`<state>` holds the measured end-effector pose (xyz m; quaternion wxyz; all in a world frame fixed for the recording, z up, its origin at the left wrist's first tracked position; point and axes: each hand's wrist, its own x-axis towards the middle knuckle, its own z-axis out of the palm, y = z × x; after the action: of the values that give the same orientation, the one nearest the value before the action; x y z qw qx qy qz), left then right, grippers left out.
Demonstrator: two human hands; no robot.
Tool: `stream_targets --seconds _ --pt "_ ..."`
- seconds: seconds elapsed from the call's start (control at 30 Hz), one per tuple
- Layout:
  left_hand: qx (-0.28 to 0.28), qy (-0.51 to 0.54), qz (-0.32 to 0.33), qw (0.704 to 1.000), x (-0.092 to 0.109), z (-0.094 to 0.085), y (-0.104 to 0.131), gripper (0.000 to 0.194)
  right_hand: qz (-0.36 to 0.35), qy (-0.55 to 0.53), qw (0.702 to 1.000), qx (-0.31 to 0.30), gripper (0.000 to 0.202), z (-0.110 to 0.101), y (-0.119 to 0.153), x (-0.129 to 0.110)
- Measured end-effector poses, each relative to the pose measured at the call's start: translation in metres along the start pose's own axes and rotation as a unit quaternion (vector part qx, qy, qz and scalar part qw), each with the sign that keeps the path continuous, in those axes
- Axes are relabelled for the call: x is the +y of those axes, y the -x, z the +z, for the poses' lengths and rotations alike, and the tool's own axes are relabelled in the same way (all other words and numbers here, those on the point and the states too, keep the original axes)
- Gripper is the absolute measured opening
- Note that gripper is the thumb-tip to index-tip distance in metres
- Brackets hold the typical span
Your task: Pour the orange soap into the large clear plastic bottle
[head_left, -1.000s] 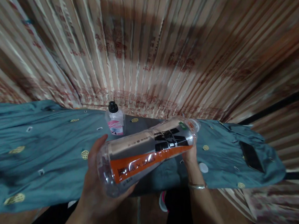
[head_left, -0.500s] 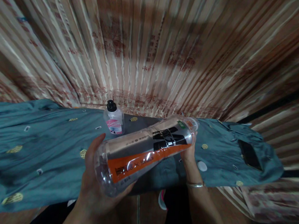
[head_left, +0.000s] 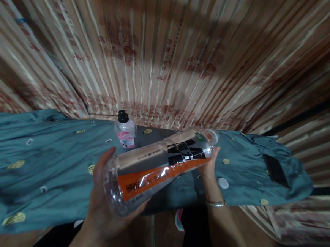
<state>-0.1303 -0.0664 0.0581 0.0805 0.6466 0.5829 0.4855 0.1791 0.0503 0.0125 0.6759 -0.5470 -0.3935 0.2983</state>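
Observation:
A large clear plastic bottle [head_left: 161, 165] with an orange, grey and black label is held tilted above the cloth, its open neck toward the upper right. Around its base at the lower left, my left hand [head_left: 104, 206] is wrapped with thumb and fingers on either side. My right hand [head_left: 209, 167] grips the bottle from behind near the neck; most of its fingers are hidden by the bottle. Behind the bottle's lower half stands a small clear bottle [head_left: 126, 133] with a black cap and pink label. A round white cap [head_left: 223, 183] lies right of my right wrist.
A teal patterned cloth [head_left: 62, 161] covers the long narrow table. A dark phone [head_left: 276, 170] lies on its right part. Pleated curtains [head_left: 164, 62] hang directly behind the table. Below the front edge, a shoe [head_left: 179, 220] shows on the floor.
The fingers of my right hand show slightly more beside the bottle's neck, with a fingertip raised there. The large bottle has barely shifted.

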Motion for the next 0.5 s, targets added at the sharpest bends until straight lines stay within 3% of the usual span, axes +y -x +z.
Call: stream_targets --seconds 0.1,0.27,0.4,0.5 --pt "0.0 -0.029 0.017 0.999 0.006 0.0 -0.003 0.102 0.007 -0.005 1.0 -0.016 0.101 -0.001 0.002 0.001" --pt "0.023 0.023 0.084 0.996 0.016 0.002 -0.012 0.109 0.005 -0.002 1.0 -0.016 0.097 -0.009 0.005 0.013" --pt "-0.021 0.022 0.069 0.997 0.018 0.0 -0.014 0.116 0.003 0.01 1.0 -0.014 0.092 -0.019 0.007 0.023" --pt "-0.019 0.027 0.068 0.997 0.018 0.0 -0.014 0.111 0.016 0.011 1.0 -0.011 0.084 -0.023 0.007 0.025"
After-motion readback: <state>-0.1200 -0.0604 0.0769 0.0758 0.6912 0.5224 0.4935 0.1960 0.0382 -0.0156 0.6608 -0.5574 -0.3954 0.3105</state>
